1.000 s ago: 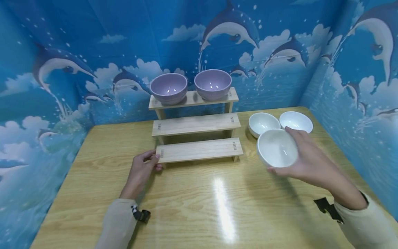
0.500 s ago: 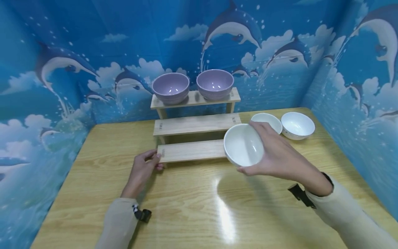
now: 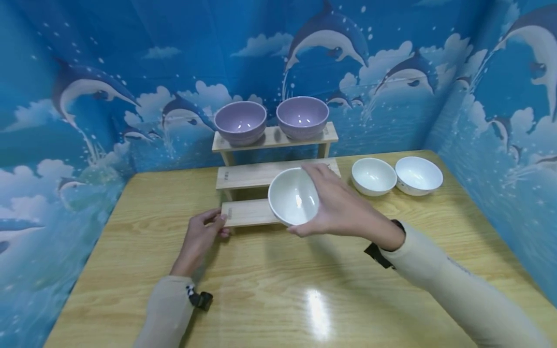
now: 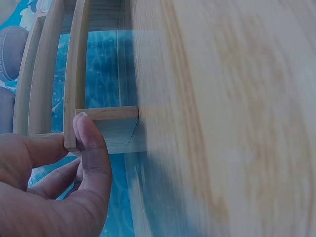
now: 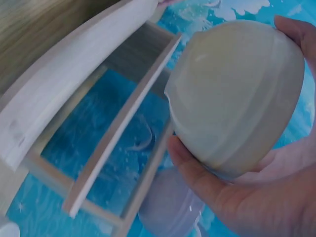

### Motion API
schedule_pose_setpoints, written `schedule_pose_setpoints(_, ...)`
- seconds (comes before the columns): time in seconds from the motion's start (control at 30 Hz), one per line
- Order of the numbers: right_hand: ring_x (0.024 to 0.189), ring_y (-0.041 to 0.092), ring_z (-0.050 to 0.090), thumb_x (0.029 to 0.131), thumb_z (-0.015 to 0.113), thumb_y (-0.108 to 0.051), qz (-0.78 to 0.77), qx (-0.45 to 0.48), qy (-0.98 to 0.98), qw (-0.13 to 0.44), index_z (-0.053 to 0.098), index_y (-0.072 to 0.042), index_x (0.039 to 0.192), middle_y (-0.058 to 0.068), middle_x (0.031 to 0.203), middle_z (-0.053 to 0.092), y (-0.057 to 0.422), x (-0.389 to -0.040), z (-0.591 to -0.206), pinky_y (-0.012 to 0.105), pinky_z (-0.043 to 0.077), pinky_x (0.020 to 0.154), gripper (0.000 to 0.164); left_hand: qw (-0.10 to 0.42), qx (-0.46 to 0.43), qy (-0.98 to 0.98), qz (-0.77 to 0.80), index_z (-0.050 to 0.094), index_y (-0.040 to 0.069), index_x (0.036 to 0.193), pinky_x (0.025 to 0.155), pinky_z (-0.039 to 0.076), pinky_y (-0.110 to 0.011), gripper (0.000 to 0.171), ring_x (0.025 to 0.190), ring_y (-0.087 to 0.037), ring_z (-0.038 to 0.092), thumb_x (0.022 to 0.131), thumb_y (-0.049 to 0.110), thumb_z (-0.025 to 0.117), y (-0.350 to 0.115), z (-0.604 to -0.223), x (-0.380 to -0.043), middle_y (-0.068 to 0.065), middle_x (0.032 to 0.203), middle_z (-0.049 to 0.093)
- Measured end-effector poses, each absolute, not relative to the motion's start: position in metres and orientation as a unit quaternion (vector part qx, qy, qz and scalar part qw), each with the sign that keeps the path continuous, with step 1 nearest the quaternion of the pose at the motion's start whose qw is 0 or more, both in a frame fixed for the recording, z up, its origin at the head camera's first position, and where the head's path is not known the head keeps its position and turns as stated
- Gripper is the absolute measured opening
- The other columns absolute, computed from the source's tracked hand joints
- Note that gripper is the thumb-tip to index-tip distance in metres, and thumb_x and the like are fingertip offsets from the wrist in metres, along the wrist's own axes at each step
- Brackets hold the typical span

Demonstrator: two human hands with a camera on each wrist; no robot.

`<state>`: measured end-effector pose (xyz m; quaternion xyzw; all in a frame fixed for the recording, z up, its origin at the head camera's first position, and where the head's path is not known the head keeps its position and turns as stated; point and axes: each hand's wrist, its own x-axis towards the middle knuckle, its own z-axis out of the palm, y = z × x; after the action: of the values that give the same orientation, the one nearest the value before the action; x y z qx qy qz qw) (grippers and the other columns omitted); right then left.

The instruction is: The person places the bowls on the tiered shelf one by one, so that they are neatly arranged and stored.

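A white bowl (image 3: 292, 197) is gripped by my right hand (image 3: 337, 205), thumb and fingers spread across its outside. It is tilted with its opening toward the head camera, and overlaps the lower and middle steps of a three-step wooden rack (image 3: 248, 213). In the right wrist view the bowl's (image 5: 237, 94) rounded outside and foot show. My left hand (image 3: 202, 237) pinches the left end of the lowest step; the left wrist view shows thumb and fingers (image 4: 91, 133) on that board's end. Two purple bowls (image 3: 241, 123) stand side by side on the top step.
Two more white bowls, one plain (image 3: 374, 177) and one with a small pattern outside (image 3: 418, 176), sit close together on the wooden table (image 3: 261, 290), right of the rack. A blue dolphin-print cloth (image 3: 196, 48) hangs behind and along both sides.
My right hand has carried the white bowl leftward, from in front of the other white bowls to over the rack's lower steps. My left hand keeps its hold on the rack.
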<state>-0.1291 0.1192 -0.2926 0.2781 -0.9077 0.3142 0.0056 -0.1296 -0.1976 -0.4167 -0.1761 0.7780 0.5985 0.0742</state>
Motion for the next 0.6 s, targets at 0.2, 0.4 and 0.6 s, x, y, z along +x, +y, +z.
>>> schedule_pose_setpoints(0.2, 0.121, 0.028, 0.051, 0.056, 0.093, -0.058, 0.324, 0.29, -0.901, 0.001, 0.035, -0.011, 0.155, 0.013, 0.145, 0.044, 0.097, -0.141, -0.301, 0.049, 0.059, 0.089, 0.124, 0.074, -0.184, 0.78, 0.593, 0.045, 0.005, 0.151, 0.08, 0.064, -0.025, 0.048, 0.09, -0.018, 0.068, 0.105, 0.014, 0.057, -0.196, -0.416, -0.131, -0.017, 0.127, 0.055)
schedule_pose_setpoints(0.4, 0.124, 0.031, 0.048, 0.057, 0.094, -0.054, 0.315, 0.289, -0.904, -0.004, 0.028, -0.003, 0.157, 0.019, 0.147, 0.042, 0.076, -0.151, -0.308, 0.051, 0.057, 0.095, 0.131, 0.075, -0.183, 0.777, 0.597, 0.045, 0.004, 0.151, 0.08, 0.064, -0.026, 0.048, 0.09, -0.02, 0.068, 0.104, 0.012, 0.057, -0.198, -0.417, -0.133, -0.018, 0.127, 0.055)
schedule_pose_setpoints(0.6, 0.127, 0.032, 0.045, 0.059, 0.094, -0.053, 0.308, 0.28, -0.909, -0.002, 0.024, 0.003, 0.157, 0.021, 0.148, 0.04, 0.059, -0.161, -0.312, 0.048, 0.055, 0.101, 0.133, 0.083, -0.191, 0.778, 0.593, 0.045, 0.006, 0.151, 0.08, 0.064, -0.026, 0.049, 0.089, -0.018, 0.068, 0.104, 0.014, 0.058, -0.198, -0.418, -0.134, -0.016, 0.128, 0.055)
